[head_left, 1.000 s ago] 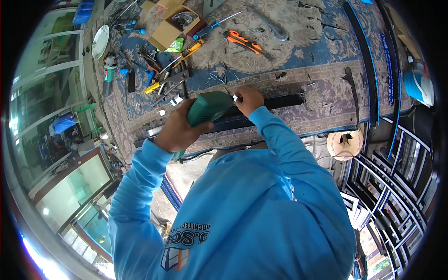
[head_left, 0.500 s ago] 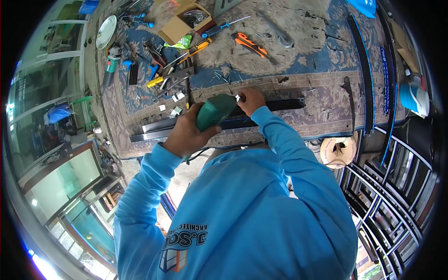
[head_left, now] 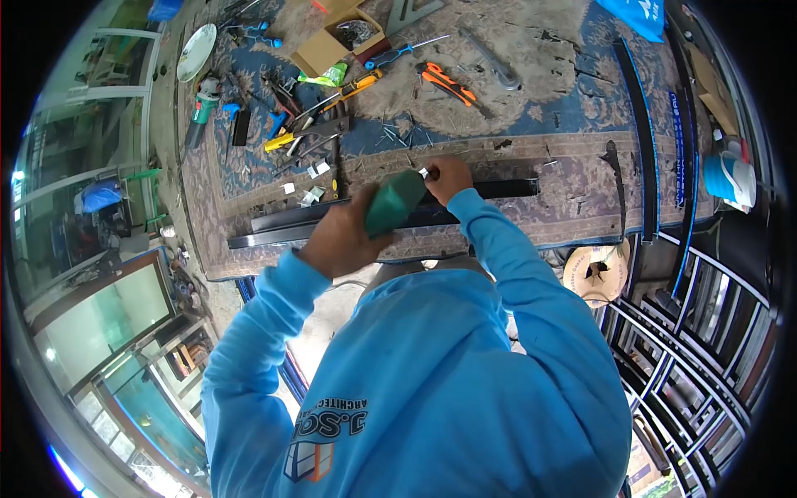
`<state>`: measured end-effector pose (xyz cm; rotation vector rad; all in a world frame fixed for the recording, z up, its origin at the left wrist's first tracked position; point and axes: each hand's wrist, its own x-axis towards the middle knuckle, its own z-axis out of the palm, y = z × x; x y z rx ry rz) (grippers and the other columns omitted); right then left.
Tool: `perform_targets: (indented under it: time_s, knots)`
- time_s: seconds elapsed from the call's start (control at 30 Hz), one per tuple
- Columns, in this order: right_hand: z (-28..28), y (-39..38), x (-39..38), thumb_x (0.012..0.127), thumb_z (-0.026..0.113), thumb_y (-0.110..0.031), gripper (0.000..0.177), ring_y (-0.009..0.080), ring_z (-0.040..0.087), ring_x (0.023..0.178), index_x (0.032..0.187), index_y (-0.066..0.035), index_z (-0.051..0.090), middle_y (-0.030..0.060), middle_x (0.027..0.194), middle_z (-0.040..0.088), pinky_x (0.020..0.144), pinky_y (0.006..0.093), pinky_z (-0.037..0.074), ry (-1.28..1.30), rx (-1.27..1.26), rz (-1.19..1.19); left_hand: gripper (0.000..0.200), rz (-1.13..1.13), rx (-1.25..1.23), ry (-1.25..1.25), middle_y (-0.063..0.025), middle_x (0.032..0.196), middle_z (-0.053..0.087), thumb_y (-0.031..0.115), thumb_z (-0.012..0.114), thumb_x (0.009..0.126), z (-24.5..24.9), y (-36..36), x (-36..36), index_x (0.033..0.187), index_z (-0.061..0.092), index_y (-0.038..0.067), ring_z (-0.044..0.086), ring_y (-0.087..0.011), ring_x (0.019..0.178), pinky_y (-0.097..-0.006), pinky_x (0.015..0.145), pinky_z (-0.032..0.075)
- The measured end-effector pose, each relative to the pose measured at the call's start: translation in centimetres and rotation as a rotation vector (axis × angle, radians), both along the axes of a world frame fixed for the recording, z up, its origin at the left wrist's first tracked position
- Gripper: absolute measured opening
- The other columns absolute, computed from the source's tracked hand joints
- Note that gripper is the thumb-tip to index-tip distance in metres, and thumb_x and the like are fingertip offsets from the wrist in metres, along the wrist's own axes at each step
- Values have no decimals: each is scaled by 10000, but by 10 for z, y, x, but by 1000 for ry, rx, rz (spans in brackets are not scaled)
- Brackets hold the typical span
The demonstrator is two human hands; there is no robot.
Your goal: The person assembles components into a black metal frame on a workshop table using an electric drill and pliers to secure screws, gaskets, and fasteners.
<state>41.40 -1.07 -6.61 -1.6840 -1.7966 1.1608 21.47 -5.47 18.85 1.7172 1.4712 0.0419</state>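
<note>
The left hand (head_left: 340,241) was closed around a green drill (head_left: 394,202). The right hand (head_left: 448,177) pinched 1 small white piece (head_left: 423,173) against the black profile (head_left: 508,189).

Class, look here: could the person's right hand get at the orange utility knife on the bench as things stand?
Probably yes, once freed. The right hand pinches a small white piece at the black profile; the orange utility knife lies beyond it on the carpet, nothing between.
</note>
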Motion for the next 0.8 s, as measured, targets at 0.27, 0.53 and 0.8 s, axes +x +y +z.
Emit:
perform_targets:
  time_s: [0.27, 0.53, 0.8]
  knots:
    - [-8, -6, -3, 764, 785, -167, 162, 332, 677, 807, 846, -63, 692, 126, 816, 697, 746, 458, 547, 7, 9, -19, 592, 356, -419, -248, -103, 878, 698, 313, 782, 851, -14, 54, -39, 1293, 540, 1, 683, -266, 744, -408, 693, 558]
    - [0, -1, -1, 756, 786, -155, 188, 350, 666, 791, 880, -58, 682, 139, 824, 690, 717, 462, 534, 20, -24, -26, 792, -382, 96, 88, -251, 1030, 697, 255, 807, 815, -19, -1, -30, 1435, 390, -9, 694, -425, 920, -484, 799, 559]
    - [-15, -5, -6, 734, 807, -163, 198, 256, 665, 715, 848, -70, 675, 103, 768, 670, 681, 380, 526, -112, 137, -47, 761, 121, -42, -306, -199, 1116, 698, 239, 818, 820, -33, 2, -99, 1418, 431, -29, 697, -304, 943, -412, 848, 555]
